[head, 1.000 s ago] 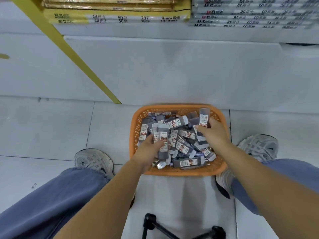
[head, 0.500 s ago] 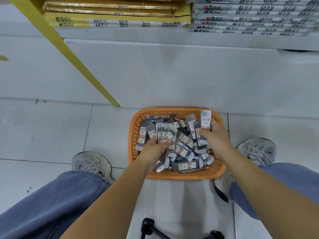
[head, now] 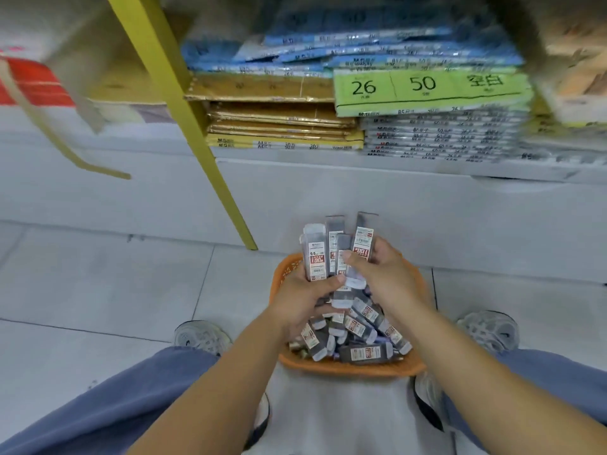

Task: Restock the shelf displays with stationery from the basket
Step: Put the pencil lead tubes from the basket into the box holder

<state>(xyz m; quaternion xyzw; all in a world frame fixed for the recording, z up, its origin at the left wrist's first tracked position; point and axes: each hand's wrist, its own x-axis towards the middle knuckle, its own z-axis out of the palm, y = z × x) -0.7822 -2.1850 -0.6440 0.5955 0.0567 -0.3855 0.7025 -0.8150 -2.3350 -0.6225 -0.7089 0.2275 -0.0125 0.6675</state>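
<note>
An orange plastic basket [head: 353, 367] stands on the floor between my feet, filled with several small grey lead-refill cases [head: 364, 351] bearing red-and-white labels. Above it, my left hand [head: 300, 302] grips a bunch of upright cases [head: 316, 254]. My right hand [head: 382, 272] holds more upright cases [head: 363, 243] pressed against the left bunch. Both hands sit side by side, touching, over the basket's far half.
A low white shelf [head: 328, 192] carries stacks of wrapped paper packs [head: 285, 126] and a green pack marked 26 and 50 [head: 427, 87]. A yellow shelf post [head: 197, 133] slants down to the floor at left. My shoes [head: 489, 330] flank the basket on grey tiles.
Both hands have lifted out of the basket with cases and come together. The view has tilted up, showing more of the shelf.
</note>
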